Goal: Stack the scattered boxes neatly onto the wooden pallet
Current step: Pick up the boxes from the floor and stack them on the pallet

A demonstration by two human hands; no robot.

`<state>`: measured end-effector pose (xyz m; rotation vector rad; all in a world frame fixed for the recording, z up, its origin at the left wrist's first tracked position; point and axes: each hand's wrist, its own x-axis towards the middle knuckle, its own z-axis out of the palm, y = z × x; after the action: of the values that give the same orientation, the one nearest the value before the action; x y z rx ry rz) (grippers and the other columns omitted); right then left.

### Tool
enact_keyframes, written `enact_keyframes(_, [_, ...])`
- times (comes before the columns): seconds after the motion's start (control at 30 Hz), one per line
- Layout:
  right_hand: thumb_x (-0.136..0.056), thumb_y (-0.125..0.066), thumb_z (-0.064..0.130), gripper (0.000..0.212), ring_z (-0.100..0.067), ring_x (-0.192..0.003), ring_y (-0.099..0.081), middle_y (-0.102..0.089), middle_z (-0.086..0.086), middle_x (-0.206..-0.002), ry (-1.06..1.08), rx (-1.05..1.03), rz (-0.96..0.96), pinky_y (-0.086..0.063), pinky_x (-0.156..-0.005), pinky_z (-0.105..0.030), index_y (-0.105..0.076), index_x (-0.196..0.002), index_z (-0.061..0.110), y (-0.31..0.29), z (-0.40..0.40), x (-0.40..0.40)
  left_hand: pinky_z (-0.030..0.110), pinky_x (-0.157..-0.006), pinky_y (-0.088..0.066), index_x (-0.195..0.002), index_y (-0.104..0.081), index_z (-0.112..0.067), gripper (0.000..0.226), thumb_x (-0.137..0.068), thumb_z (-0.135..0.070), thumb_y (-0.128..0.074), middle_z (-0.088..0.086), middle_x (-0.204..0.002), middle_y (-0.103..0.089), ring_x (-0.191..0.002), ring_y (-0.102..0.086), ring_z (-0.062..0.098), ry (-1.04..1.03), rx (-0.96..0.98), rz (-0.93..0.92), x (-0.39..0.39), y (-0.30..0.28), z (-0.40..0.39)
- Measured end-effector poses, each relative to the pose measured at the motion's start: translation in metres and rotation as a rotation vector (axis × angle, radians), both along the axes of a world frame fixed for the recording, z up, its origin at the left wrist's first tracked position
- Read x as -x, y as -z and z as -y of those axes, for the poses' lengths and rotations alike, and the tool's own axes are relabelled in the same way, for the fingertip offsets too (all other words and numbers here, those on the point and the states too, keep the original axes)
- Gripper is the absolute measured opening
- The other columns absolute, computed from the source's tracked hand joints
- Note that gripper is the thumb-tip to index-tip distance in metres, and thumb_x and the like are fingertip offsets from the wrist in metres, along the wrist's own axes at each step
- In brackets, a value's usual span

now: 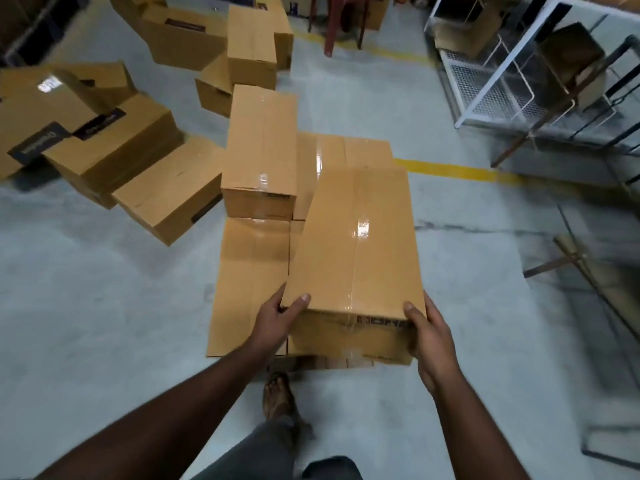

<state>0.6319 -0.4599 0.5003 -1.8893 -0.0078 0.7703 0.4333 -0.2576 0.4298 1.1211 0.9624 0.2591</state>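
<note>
Our left hand [277, 318] and right hand [431, 336] clamp the taped carton's [356, 240] near corners, bare concrete floor [104, 306] at nine o'clock, pallet [325, 362] mostly hidden beneath stacked boxes [259, 157].

Only one view: head cam, worn by the person, looked fwd and steeply down over both bare forearms. Wide-angle lens, so straight lines bowed toward the edges. Nearest to the lens sat the left hand [277, 320] and right hand [431, 336], at frame centre-bottom, gripping a taped brown cardboard box [356, 244] close below the cam. Bottom edge took in the person's grey trouser leg [263, 448] and a bare foot [278, 396], so the cam pointed nearly straight down there. Top of frame reached far across the grey concrete floor [86, 306] to scattered brown cartons [104, 150] and a white wire-mesh rack [491, 84] at upper right. No 2nd view, so no shared area.
</note>
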Motion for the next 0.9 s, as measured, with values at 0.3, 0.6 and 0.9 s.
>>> enact_keyframes(0.3, [-0.100,-0.063,0.048,0.056,-0.017,-0.138,-0.053,-0.060,0.011,-0.147,-0.112,-0.030,-0.026,-0.039,-0.120,-0.057,-0.047,-0.154,0.042,0.021,-0.085,-0.154,0.052,-0.102,-0.055,-0.150,-0.046,-0.042,0.083,-0.078,-0.072,-0.074,-0.010,-0.143,-0.061,-0.128,-0.060,0.019,-0.005,-0.050,0.014,-0.131,0.005,-0.075])
enact_keyframes(0.6, [-0.100,-0.065,0.036,0.065,-0.023,-0.150,-0.038,-0.045,0.002,-0.161,-0.093,-0.231,-0.110,-0.028,-0.124,-0.061,-0.039,-0.159,0.035,0.158,-0.228,-0.315,0.012,-0.082,-0.054,-0.134,-0.055,-0.040,0.045,-0.092,-0.043,-0.073,-0.020,-0.123,-0.071,-0.115,-0.066,0.001,0.126,-0.282,-0.111,-0.281,0.068,-0.230])
enact_keyframes(0.9, [-0.100,-0.067,0.028,0.060,-0.017,-0.139,-0.048,-0.053,0.012,-0.152,-0.188,-0.344,-0.192,-0.030,-0.121,-0.055,-0.044,-0.154,0.040,0.288,-0.320,-0.377,0.038,-0.097,-0.053,-0.146,-0.039,-0.015,0.076,-0.086,-0.033,-0.082,0.007,-0.145,-0.055,-0.124,-0.057,0.025,0.184,-0.407,-0.444,-0.333,0.142,-0.328])
